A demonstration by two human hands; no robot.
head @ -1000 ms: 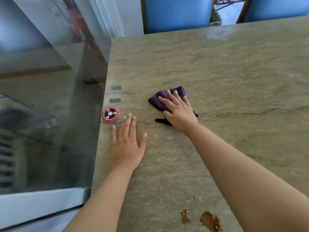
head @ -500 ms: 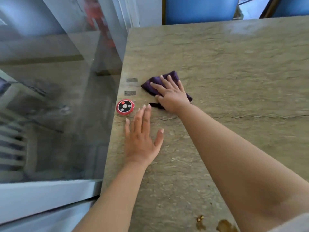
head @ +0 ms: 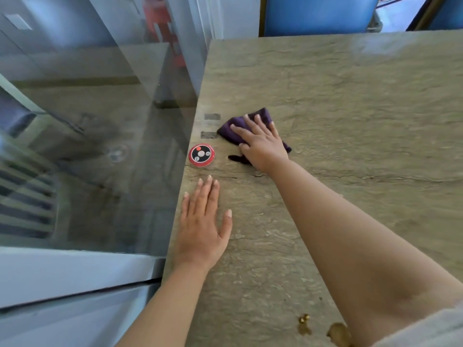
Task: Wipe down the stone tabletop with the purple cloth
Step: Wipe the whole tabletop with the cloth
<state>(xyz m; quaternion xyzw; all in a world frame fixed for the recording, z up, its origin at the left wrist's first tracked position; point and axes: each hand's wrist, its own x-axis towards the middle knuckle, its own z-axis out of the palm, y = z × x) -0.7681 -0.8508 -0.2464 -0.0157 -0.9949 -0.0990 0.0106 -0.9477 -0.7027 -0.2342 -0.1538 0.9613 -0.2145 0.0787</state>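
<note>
The stone table (head: 350, 101) sits by a glass wall (head: 87, 146). A red button (head: 201, 155) lies beside the bunched purple cloth (head: 260, 116). The right hand (head: 263, 146) presses it with flat fingers; the left hand (head: 203, 229) lies flat, fingers straight.

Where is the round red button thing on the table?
The round red button sits near the left edge of the stone tabletop, just left of the purple cloth under the right hand and beyond the left hand's fingertips.
</note>
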